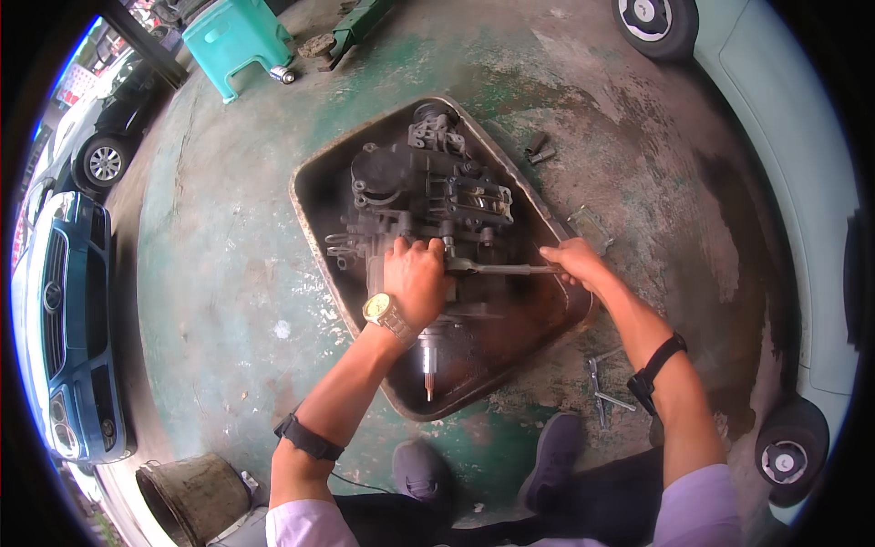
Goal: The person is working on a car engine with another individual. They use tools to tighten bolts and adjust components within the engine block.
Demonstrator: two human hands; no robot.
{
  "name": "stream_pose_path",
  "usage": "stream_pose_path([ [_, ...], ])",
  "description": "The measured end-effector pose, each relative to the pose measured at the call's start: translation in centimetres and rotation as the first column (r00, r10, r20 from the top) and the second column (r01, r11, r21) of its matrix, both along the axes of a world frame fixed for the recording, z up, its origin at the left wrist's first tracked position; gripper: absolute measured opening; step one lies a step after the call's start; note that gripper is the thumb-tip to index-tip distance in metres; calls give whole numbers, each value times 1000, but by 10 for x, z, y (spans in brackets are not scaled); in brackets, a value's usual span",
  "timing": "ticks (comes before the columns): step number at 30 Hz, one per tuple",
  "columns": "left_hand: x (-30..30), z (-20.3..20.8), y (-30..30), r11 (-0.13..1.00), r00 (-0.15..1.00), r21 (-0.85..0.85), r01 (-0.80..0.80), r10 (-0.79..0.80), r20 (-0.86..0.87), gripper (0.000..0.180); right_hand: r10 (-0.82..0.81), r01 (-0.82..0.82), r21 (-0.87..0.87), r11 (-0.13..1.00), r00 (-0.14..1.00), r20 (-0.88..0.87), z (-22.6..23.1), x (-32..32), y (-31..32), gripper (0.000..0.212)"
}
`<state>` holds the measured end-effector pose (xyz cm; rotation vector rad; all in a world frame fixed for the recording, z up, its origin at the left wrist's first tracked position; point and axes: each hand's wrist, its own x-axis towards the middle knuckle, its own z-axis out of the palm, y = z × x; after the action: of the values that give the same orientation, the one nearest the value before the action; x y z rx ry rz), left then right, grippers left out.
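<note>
A dark, greasy gearbox lies in a rusty metal tray, its shiny shaft pointing toward me. My right hand is closed around the handle end of a ratchet wrench at the tray's right rim. The wrench reaches left, nearly level, to its head against the gearbox. Beside that head, my left hand is closed over the near part of the gearbox. Its curled fingertips are hidden, so what they grip cannot be made out.
Loose wrenches lie on the floor right of the tray; dark sockets and a metal part are farther up. A turquoise stool stands far left, a dirty bucket near left. Cars flank both sides, including a blue one.
</note>
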<state>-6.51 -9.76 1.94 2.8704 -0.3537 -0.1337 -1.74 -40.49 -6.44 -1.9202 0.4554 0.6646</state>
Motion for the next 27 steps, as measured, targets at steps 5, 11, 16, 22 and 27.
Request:
stream_pose_path([
  [5,-9,-10,-6,990,993,135,29,-44,107,30,-701,701,304,645,701,-129,-26,-16,26,32],
  [11,-14,-23,-12,983,969,183,19,-63,240,29,-879,835,472,281,422,-223,-36,-22,38,37],
  [16,-12,-25,-10,977,965,206,51,-101,241,33,-864,635,754,-167,275,-422,-38,-21,42,40],
  [22,-10,-25,-14,971,977,232,48,-93,189,44,-677,428,840,-335,511,-530,-42,-22,37,43],
  [27,-10,-22,-18,965,989,257,40,-75,127,45,-653,458,826,-328,523,-549,-39,-21,35,38],
])
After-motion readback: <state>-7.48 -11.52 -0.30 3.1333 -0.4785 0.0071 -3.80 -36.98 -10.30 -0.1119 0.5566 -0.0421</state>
